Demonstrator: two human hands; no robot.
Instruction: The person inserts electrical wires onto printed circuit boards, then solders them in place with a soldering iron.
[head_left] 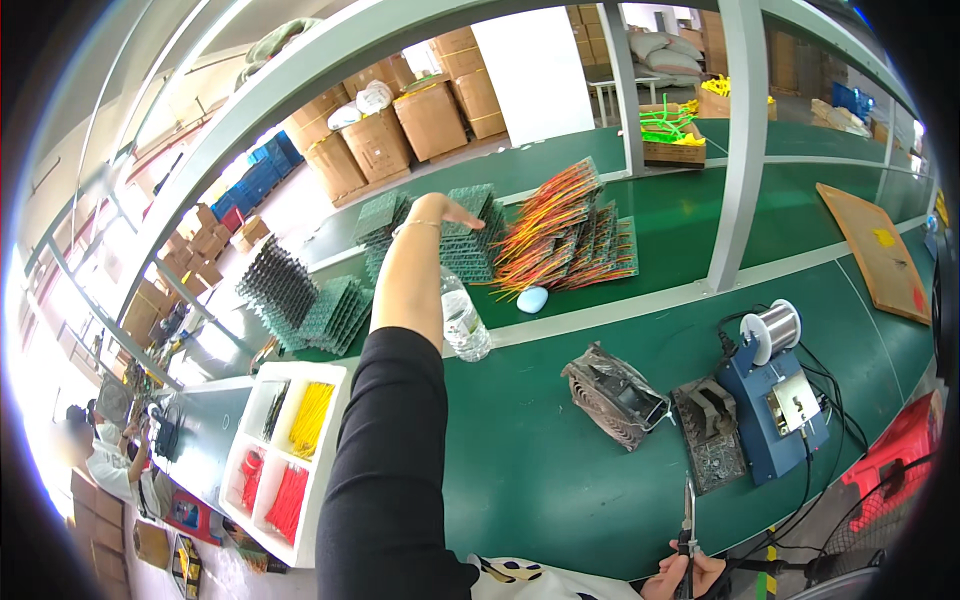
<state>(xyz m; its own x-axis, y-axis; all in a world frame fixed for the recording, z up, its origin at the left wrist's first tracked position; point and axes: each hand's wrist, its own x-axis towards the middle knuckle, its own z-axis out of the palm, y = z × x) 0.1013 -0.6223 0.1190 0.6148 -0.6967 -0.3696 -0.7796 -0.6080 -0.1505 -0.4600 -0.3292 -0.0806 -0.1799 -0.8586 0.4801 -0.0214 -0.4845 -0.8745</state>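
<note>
My left arm, in a black sleeve, stretches far across the green bench. My left hand (pixel 450 210) is bent at the wrist over a stack of green circuit boards (pixel 466 250), fingers together and pointing down at its top right edge; whatever they pinch is hidden. To the right of it stand boards with red and yellow wires (pixel 560 235). At the near edge my right hand (pixel 690 577) is closed round the handle of a soldering iron (pixel 688 520), its tip pointing away from me. Beyond the tip lies a dark, grimy metal stand (pixel 710 430).
A clear bottle (pixel 463 325) stands beside my left forearm. A blue machine (pixel 770 410) carries a solder spool (pixel 771 334), with black cables alongside. A dark crumpled box (pixel 615 395) lies mid-bench. At left is a white tray (pixel 334 440) of red and yellow wires; a post (pixel 737 150) rises behind.
</note>
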